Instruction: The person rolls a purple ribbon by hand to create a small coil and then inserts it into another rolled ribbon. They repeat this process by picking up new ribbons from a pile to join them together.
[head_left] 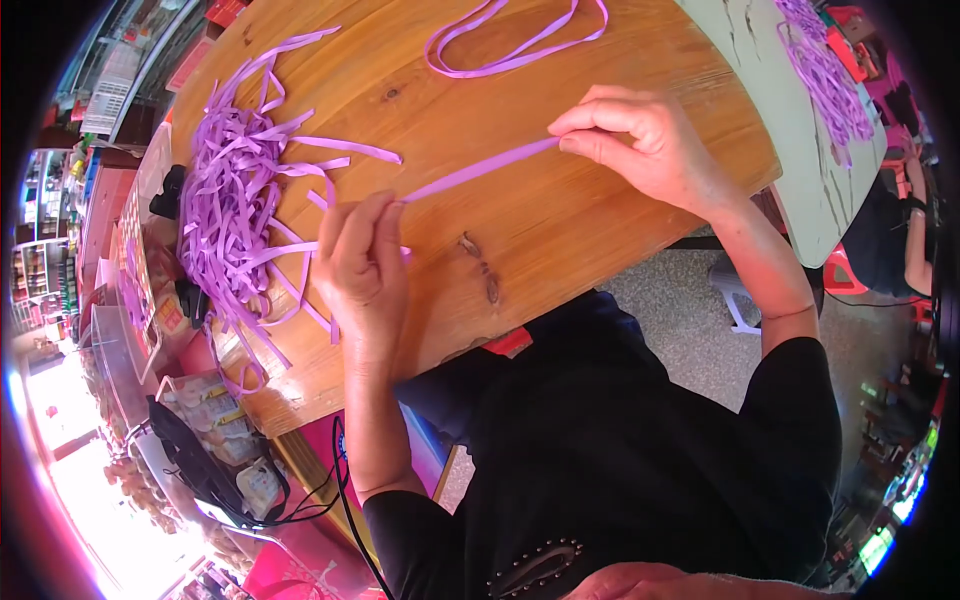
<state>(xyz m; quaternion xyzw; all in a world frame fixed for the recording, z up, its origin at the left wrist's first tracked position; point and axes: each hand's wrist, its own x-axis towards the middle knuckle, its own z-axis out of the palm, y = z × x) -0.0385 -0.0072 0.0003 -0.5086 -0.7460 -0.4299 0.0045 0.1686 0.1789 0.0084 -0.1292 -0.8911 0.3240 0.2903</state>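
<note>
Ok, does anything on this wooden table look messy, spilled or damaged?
Nothing looks spilled. The messiest spot is the purple ribbon heap on the left of the table: it's tangled, with loose ends sticking out, unlike the strip held straight between the left hand and right hand. The table's dark marks look like wood knots.

The strip (480, 170) spans from the left hand (362, 265) to the right hand (645, 145), above the desk (560, 225). Left of the strip, a ribbon pile (225, 190) lies on the desk; behind the strip lies a loop (470, 72). Right of the strip, a second desk (805, 190) bears a ribbon bundle (822, 80).
</note>
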